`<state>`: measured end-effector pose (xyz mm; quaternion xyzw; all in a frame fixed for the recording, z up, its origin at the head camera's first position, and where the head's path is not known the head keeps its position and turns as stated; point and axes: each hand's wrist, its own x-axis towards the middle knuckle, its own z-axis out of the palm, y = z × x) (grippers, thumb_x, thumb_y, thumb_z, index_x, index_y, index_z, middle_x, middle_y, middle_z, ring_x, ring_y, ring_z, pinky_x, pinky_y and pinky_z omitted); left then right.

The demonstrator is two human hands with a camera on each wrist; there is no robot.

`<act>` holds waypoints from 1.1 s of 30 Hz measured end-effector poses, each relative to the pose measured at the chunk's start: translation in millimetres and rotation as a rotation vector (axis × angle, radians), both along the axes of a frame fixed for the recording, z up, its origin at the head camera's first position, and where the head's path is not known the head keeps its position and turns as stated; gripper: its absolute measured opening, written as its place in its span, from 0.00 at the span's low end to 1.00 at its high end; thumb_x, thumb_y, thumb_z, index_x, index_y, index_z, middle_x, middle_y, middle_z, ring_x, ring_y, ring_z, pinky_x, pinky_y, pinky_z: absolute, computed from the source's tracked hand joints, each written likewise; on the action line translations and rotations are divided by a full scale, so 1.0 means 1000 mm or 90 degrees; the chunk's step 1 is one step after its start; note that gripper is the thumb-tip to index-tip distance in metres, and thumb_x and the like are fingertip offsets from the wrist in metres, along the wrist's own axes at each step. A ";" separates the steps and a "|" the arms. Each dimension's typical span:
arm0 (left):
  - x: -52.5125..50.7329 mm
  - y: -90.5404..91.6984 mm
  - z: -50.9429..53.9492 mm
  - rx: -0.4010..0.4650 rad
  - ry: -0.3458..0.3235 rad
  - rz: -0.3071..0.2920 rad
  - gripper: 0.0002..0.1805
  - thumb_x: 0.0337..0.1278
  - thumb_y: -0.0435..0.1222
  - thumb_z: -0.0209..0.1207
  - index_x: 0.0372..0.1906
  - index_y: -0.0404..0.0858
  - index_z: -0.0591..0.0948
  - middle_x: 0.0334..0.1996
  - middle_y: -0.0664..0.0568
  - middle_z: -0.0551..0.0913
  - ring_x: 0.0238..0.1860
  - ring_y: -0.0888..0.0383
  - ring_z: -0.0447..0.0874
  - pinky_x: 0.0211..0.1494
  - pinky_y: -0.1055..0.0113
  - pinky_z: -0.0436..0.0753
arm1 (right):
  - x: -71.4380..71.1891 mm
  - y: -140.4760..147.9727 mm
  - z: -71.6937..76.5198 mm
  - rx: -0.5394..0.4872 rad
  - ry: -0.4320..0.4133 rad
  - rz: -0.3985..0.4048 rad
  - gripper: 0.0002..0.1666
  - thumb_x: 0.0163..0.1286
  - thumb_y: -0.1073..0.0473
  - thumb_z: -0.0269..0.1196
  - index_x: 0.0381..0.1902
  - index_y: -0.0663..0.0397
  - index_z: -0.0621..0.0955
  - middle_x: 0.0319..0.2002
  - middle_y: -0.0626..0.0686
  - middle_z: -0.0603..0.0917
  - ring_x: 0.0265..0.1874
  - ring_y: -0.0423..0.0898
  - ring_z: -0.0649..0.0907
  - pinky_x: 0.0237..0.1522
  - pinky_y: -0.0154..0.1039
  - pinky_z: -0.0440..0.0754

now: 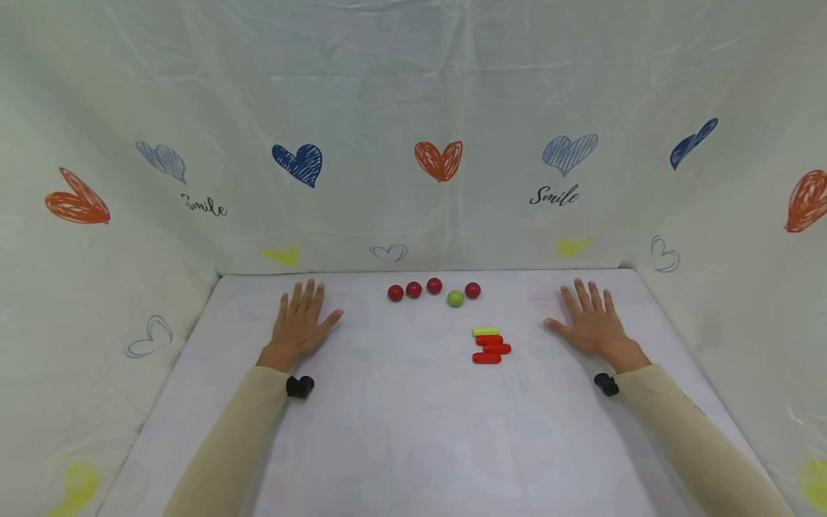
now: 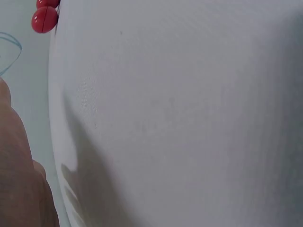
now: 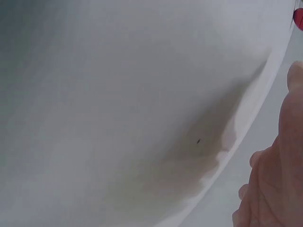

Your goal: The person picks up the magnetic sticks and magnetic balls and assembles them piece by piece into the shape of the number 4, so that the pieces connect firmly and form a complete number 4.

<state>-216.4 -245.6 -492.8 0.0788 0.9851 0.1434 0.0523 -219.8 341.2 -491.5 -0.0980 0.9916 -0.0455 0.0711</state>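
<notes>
My left hand [image 1: 300, 324] is spread flat, palm down, over the left side of the table, holding nothing. On the right side my right hand [image 1: 591, 323] lies the same way with its fingers apart. Between them, near the back edge, several red balls [image 1: 413, 289] stand in a loose row with one green ball [image 1: 455, 298]. Closer to the right hand, a yellow-green stick-shaped piece [image 1: 486, 332] lies beside several short red sticks [image 1: 487, 357]. Two red balls [image 2: 45, 20] appear at the corner of the left wrist view, and part of one red ball [image 3: 298, 19] in the right wrist view.
A white cloth covers the table [image 1: 400, 431]. White sheeting [image 1: 388, 93] printed with hearts and the word Smile rises behind the table and along both sides. A small black device [image 1: 300, 387] sits at the left wrist, and another black device [image 1: 606, 384] at the right wrist.
</notes>
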 end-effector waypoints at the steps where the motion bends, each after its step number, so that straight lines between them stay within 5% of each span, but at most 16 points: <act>1: 0.000 0.001 0.000 -0.002 0.002 -0.002 0.55 0.77 0.70 0.34 0.85 0.30 0.45 0.85 0.34 0.38 0.85 0.35 0.28 0.83 0.40 0.28 | 0.000 -0.003 0.001 0.002 -0.001 0.003 0.59 0.77 0.30 0.55 0.83 0.69 0.51 0.81 0.77 0.43 0.80 0.78 0.42 0.78 0.71 0.31; 23: -0.008 0.030 -0.012 -0.033 0.019 -0.037 0.50 0.79 0.63 0.44 0.86 0.33 0.46 0.86 0.37 0.40 0.86 0.36 0.32 0.84 0.40 0.33 | 0.009 -0.056 0.002 0.010 0.057 0.068 0.55 0.75 0.37 0.63 0.83 0.64 0.56 0.82 0.73 0.50 0.81 0.74 0.49 0.79 0.70 0.38; 33: -0.005 0.053 -0.003 -0.022 0.026 -0.056 0.49 0.78 0.61 0.49 0.85 0.32 0.49 0.86 0.36 0.43 0.85 0.35 0.35 0.84 0.39 0.36 | 0.010 -0.076 0.001 0.031 0.086 0.106 0.54 0.74 0.37 0.63 0.83 0.62 0.58 0.82 0.71 0.54 0.81 0.72 0.52 0.79 0.70 0.43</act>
